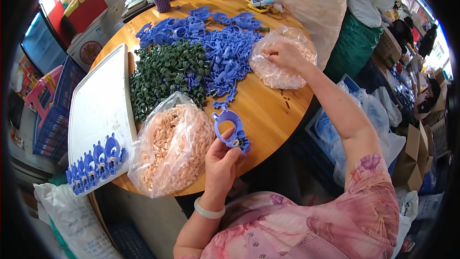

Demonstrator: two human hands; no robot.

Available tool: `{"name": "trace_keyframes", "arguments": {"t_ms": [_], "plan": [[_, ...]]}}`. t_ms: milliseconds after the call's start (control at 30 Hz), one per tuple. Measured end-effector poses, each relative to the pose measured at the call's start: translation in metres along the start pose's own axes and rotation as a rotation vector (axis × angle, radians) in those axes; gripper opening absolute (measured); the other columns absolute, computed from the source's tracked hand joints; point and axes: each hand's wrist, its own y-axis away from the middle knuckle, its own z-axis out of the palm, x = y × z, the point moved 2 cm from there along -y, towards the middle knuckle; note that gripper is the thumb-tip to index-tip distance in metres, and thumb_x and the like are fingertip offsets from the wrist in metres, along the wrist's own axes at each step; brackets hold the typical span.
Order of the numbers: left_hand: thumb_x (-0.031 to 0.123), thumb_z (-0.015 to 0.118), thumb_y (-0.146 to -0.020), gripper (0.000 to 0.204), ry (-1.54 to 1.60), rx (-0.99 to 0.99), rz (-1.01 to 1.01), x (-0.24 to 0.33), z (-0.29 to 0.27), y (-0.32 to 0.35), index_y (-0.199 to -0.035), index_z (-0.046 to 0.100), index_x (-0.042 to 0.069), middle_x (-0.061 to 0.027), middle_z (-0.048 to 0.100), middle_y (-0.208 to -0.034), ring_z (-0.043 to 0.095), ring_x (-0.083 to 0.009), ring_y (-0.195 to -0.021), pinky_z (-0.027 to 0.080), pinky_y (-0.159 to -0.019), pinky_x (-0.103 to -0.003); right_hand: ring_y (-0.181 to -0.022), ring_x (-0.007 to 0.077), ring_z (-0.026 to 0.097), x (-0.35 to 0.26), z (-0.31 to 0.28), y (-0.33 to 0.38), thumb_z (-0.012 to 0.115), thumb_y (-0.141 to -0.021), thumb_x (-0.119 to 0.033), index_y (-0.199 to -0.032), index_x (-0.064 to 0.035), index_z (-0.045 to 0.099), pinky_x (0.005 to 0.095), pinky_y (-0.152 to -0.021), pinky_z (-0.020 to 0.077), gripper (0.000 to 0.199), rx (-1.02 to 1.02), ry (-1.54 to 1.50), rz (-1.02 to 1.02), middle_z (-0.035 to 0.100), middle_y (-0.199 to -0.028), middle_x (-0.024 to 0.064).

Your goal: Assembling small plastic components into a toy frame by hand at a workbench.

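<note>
At lower centre of the frame, a blue plastic ring piece [229, 132] is pinched upright between thumb and fingers of the left hand [220, 163], raised just above the table edge, apparently so its face can be seen. A clear bag of pale pink parts [167, 151] is slumped open just left of that hand, within easy reach. At lower left, finished-looking blue pieces [96, 162] are lined up in rows on the near end of a white board [98, 100]. Further up, at centre right, the right hand [283, 55] is pushed into a second bag of pink parts [278, 69], fingers curled; whether anything is gripped cannot be told. Heaps of green parts [165, 74] and loose blue parts [215, 43] are spread mid-table between board and bag. All is laid on a round wooden table [268, 110], bare only at its near right. A red bag [79, 7] is seen at upper left, and sacks [311, 0] and cartons are crowded around the room's edges.
</note>
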Motion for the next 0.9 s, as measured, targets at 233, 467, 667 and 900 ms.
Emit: {"name": "trace_keyframes", "arguments": {"t_ms": [233,467,667,900], "plan": [[-0.002,0.055,-0.085,0.046,0.021,-0.027,-0.009,-0.002,-0.003,0.000,-0.130,0.043,-0.005,-0.0135,0.059,-0.111,0.062,-0.0251,-0.099,0.051,-0.086,-0.036,-0.070,0.0131,0.062,0.018,-0.016,0.013,0.064,-0.083,-0.019,-0.093,-0.0018,0.069,0.0269,-0.063,0.0468,0.021,0.154,-0.512,0.111,0.065,-0.075,0.0058],[-0.002,0.052,-0.086,0.046,0.085,-0.014,-0.026,0.001,-0.004,0.002,-0.131,0.041,-0.005,-0.0148,0.058,-0.112,0.061,-0.0262,-0.101,0.050,-0.087,-0.037,-0.075,0.0108,0.065,-0.046,-0.030,0.051,0.057,-0.091,-0.019,-0.103,-0.0030,0.060,0.0234,-0.066,0.0522,0.020,-0.112,-1.253,0.278,0.066,-0.090,0.0060],[-0.002,0.051,-0.087,0.044,0.152,-0.018,-0.024,0.002,-0.004,0.000,-0.130,0.041,-0.004,-0.0156,0.058,-0.112,0.061,-0.0262,-0.100,0.050,-0.089,-0.040,-0.066,0.0091,0.061,-0.099,-0.006,0.088,0.058,-0.091,-0.015,-0.105,-0.0001,0.063,0.0245,-0.062,0.0537,0.021,-0.212,-1.168,0.211,0.060,-0.079,0.0041],[0.005,0.056,-0.089,0.047,0.215,-0.084,0.011,-0.002,-0.011,0.000,-0.132,0.040,-0.001,-0.0159,0.057,-0.117,0.059,-0.0287,-0.105,0.049,-0.091,-0.040,-0.066,0.0072,0.055,-0.154,0.001,0.123,0.062,-0.087,-0.005,-0.105,-0.0017,0.065,0.0192,-0.062,0.0467,0.019,-0.236,-0.984,-0.073,0.054,-0.081,0.0010]]}}
